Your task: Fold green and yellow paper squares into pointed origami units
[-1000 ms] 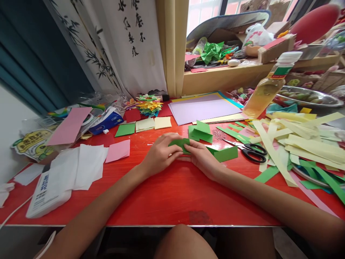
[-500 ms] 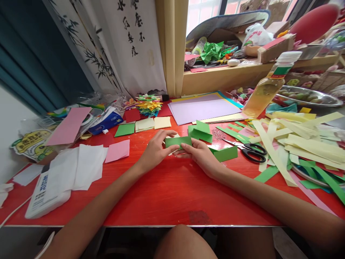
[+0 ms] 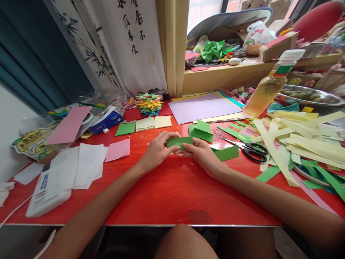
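A person sits at a red table (image 3: pixel 151 201) and has both bare hands up over the middle of it. Between the hands is a small piece of green paper (image 3: pixel 176 142), longer than it is tall. The left hand (image 3: pixel 156 151) pinches its left end, with the thumb in front and the fingers bent around the back. The right hand (image 3: pixel 206 156) grips the right end, its thumb on the front and its other fingers under and behind. A bit of pale paper peeks out by the left fingers, but most of it is hidden.

Just past the right hand lie some folded green papers (image 3: pixel 202 133), and another folded green piece (image 3: pixel 226 153) is beside that hand. Black-handled scissors (image 3: pixel 254 151) lie farther right, tips pointing toward the hands. Next to them is a big messy heap of paper strips (image 3: pixel 309 144), mostly yellow and green. A pink square (image 3: pixel 118 150) lies to the left of the left hand. Behind it are a green square (image 3: pixel 125 129) and two cream piles (image 3: pixel 163 121). Big purple sheets (image 3: pixel 206 108) lie near the back, beside a bottle (image 3: pixel 265 91) with a white cap.
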The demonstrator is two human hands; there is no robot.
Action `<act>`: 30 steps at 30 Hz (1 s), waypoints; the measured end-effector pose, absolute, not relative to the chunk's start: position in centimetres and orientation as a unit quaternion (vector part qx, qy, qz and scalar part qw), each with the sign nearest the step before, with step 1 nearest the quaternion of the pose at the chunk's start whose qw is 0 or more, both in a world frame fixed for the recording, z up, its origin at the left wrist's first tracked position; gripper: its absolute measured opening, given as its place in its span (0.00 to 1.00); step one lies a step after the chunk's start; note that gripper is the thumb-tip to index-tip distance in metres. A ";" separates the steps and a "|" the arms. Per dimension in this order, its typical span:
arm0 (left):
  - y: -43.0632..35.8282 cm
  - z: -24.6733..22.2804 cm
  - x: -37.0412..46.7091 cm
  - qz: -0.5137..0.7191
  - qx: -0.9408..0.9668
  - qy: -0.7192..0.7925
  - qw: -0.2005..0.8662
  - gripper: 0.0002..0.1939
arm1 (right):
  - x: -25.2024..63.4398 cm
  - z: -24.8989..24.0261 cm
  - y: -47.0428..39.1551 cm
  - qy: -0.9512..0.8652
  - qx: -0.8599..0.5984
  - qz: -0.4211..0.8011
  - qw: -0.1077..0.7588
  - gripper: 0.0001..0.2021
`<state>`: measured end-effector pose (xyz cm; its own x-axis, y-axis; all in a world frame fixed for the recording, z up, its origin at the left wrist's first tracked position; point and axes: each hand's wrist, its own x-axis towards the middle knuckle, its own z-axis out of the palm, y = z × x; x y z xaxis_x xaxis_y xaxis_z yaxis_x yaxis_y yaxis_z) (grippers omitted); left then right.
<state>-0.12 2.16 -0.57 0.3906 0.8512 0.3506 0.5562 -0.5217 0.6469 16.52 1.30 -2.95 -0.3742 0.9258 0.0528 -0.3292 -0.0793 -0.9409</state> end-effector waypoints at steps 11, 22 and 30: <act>2.0 -0.6 0.0 0.331 0.807 0.436 0.221 0.13 | 16.4 -2.8 1.4 -0.461 -0.298 0.685 0.480 0.05; 1.9 -0.5 0.0 0.329 0.808 0.434 0.225 0.15 | 16.5 -3.3 1.6 -0.465 -0.293 0.682 0.482 0.06; 1.8 -0.3 0.0 0.320 0.818 0.425 0.219 0.16 | 16.4 -3.3 1.7 -0.451 -0.295 0.689 0.485 0.05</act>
